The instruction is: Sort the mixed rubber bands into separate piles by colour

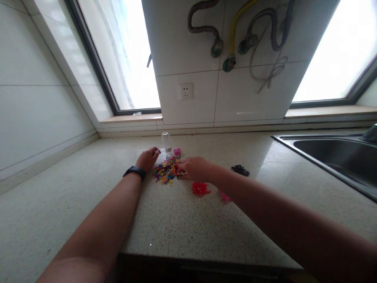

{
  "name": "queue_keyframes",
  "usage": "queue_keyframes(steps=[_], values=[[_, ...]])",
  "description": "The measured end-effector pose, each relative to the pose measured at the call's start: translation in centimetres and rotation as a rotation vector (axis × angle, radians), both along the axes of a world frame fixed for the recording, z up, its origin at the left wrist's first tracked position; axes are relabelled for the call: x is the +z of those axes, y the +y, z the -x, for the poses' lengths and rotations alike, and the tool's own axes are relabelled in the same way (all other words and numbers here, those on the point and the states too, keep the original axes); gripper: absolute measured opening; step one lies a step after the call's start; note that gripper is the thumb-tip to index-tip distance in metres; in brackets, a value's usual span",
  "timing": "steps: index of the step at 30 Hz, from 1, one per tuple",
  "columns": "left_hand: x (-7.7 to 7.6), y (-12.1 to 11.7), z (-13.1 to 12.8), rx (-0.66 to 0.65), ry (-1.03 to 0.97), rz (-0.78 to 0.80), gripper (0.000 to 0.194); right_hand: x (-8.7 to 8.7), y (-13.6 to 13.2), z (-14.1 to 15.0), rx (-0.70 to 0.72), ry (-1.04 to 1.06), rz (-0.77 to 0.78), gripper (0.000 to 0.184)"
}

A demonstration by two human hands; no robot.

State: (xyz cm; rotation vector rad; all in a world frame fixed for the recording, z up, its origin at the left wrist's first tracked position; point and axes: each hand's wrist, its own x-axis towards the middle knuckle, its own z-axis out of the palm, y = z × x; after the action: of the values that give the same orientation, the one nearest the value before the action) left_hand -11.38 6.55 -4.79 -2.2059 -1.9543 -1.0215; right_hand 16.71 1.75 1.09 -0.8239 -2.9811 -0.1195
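A loose heap of small multicoloured rubber bands (166, 171) lies on the counter between my hands. My left hand (148, 158), with a dark watch on its wrist, rests at the heap's left edge; its fingers are loosely bent and apart, and I see nothing in them. At the heap's right side, my right hand (194, 169) reaches in with fingertips pinched at a small dark rubber band (179, 177). Red bands (200, 189) form a separate pile below that hand. Pink bands (225, 197) are partly hidden by my right forearm, and black bands (240, 170) lie beyond it.
Behind the heap stands a clear plastic bottle (166, 144), seemingly upside down, beside a small pink object (177, 151). A steel sink (294, 142) is set into the speckled counter (188, 232) at the right. Pipe valves and a socket (186, 91) are on the tiled wall.
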Motion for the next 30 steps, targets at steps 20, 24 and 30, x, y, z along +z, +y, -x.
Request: queue_keyframes(steps=[20, 24, 30], values=[[0.1, 0.0, 0.0, -0.005, 0.012, 0.01, 0.033, -0.7, -0.3, -0.5, 0.041, 0.069, -0.032, 0.016], [0.1, 0.0, 0.0, -0.003, 0.012, 0.011, 0.033, -0.6, -0.4, -0.6, 0.037, 0.131, 0.006, 0.013], [0.0, 0.1, 0.2, -0.01, 0.008, 0.005, 0.034, -0.3, -0.8, -0.3, -0.011, 0.191, 0.037, 0.01]])
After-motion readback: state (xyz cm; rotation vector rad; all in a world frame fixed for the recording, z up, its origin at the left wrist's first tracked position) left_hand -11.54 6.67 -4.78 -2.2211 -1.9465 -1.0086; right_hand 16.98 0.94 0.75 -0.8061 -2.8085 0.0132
